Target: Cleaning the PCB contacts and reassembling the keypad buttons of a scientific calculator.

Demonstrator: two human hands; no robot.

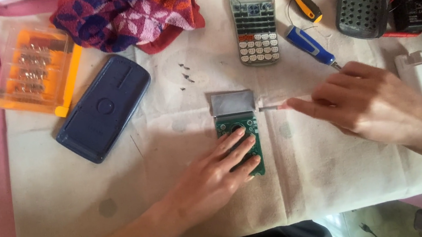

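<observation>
Left hand (217,173) lies flat, fingers spread, on one green rectangular board (239,131). Right hand (368,100) pinches what seems a thin screwdriver (273,107). Two more screwdrivers (306,23) lie on white cloth (123,186).

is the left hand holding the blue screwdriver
No, the left hand lies flat on the green circuit board, while the blue screwdriver lies untouched on the cloth above the right hand.

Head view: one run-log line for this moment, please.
left hand: flat on circuit board | right hand: holds screwdriver, tip at display edge | loose screws on cloth
</observation>
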